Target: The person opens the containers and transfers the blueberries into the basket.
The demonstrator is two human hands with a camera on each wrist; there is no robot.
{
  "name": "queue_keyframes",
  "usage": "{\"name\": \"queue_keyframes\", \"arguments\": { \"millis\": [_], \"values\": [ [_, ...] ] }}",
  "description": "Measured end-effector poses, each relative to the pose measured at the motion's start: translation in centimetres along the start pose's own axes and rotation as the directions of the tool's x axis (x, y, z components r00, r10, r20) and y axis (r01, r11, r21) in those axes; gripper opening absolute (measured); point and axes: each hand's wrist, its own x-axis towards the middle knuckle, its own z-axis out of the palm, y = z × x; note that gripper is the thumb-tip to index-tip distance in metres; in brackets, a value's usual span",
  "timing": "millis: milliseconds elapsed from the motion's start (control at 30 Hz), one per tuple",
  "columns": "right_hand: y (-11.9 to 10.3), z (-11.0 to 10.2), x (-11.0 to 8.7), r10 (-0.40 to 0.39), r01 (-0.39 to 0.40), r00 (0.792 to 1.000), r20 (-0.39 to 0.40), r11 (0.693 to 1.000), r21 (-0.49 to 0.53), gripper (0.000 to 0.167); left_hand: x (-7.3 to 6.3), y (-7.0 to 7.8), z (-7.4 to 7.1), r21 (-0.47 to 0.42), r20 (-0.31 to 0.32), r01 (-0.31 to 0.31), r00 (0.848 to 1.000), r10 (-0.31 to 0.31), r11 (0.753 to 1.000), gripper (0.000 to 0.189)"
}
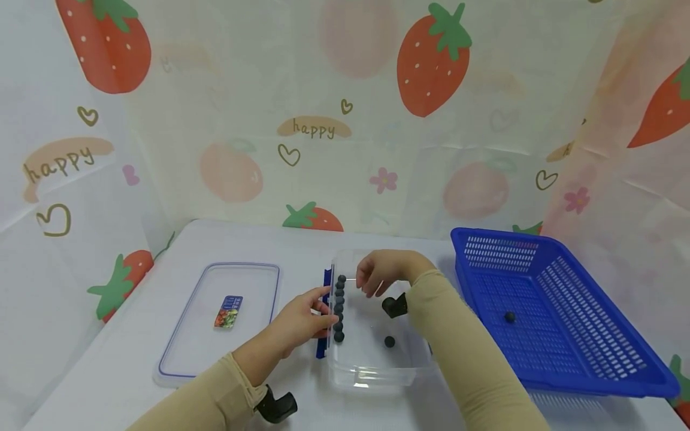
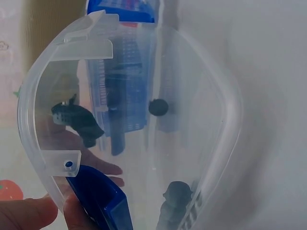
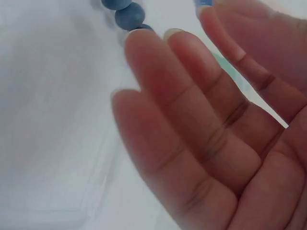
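A clear plastic box (image 1: pixel 372 374) stands on the table, with a row of several dark blue-grey balls (image 1: pixel 339 308) along its left wall. One loose ball (image 1: pixel 390 342) lies nearer the front of its floor. My left hand (image 1: pixel 296 323) pinches the box's left rim between thumb and fingers, beside a blue latch (image 2: pixel 103 199). Over the back part of the box hovers my right hand (image 1: pixel 385 272). Its fingers (image 3: pixel 168 100) are loosely bent with nothing in them, close to the far end of the ball row (image 3: pixel 129 17).
To the right is a blue perforated basket (image 1: pixel 587 299) with a single dark ball (image 1: pixel 510 316) in it. A clear lid (image 1: pixel 185 335) edged in blue, bearing a small printed label (image 1: pixel 229 312), lies flat on the left. Behind the table hangs a strawberry-print cloth (image 1: pixel 334 173).
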Motion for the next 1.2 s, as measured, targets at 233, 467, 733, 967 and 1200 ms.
{"name": "queue_keyframes", "arguments": {
  "millis": [233,467,733,967,1200],
  "values": [
    [0.6,-0.2,-1.2,-0.015,0.015,1.0,-0.023,1.0,-0.001,0.022,0.0,0.0,0.2,0.009,-0.012,0.0,1.0,0.0,1.0,0.067],
    [1.0,0.1,-1.9,-0.045,0.046,0.999,-0.024,0.998,0.037,0.023,0.0,0.0,0.2,0.007,-0.016,0.003,1.0,-0.003,1.0,0.065],
    [1.0,1.0,-1.7,-0.062,0.062,0.998,0.001,0.998,0.027,0.023,0.0,0.0,0.3,0.003,-0.011,0.002,1.0,-0.002,1.0,0.067],
    [0.6,1.4,-1.9,-0.019,0.023,0.997,0.078,0.998,-0.051,0.018,0.0,-0.2,0.3,-0.006,-0.013,0.0,1.0,0.0,1.0,0.068],
    [0.5,1.7,-3.2,0.091,-0.064,0.987,0.133,0.978,-0.199,0.014,0.1,-0.1,0.3,-0.013,-0.013,-0.001,1.0,0.001,1.0,0.067]
  ]
}}
